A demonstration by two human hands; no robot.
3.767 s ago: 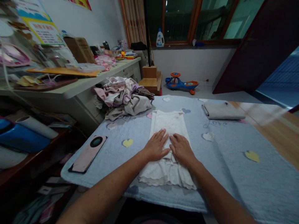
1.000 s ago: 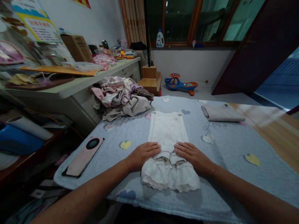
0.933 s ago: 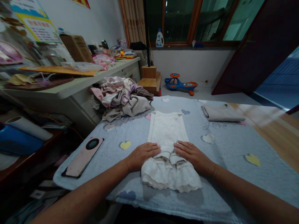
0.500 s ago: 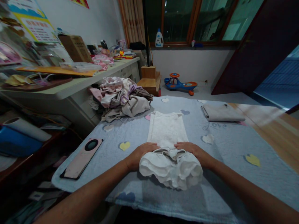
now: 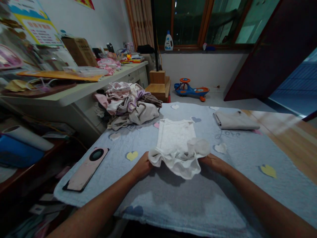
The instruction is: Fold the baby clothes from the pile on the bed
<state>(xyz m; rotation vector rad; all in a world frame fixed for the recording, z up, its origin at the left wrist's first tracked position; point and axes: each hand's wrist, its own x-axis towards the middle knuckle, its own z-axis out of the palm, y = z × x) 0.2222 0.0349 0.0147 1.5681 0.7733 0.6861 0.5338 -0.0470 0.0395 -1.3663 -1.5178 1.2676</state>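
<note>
A small white garment with a ruffled hem [image 5: 176, 135] lies on the blue heart-patterned cloth in front of me. Its flat upper part points away from me, and the ruffled end is lifted and bunched toward that part. My left hand [image 5: 145, 167] grips the left side of the ruffle, its fingertips hidden under the fabric. At the opposite side, my right hand [image 5: 211, 162] holds the ruffle's right edge, fingers partly covered by it.
A heap of crumpled clothes [image 5: 133, 102] sits at the table's far left. A pink phone [image 5: 86, 170] lies near the left edge. Toward the far right rests a folded grey garment [image 5: 235, 119]. Beyond the table are a blue ride-on toy [image 5: 192, 90] and a cluttered desk [image 5: 71, 94].
Both hands have gone from lying on top of the garment to gripping the ruffle's sides. The ruffled end has been raised and moved away from me, over the flat part.
</note>
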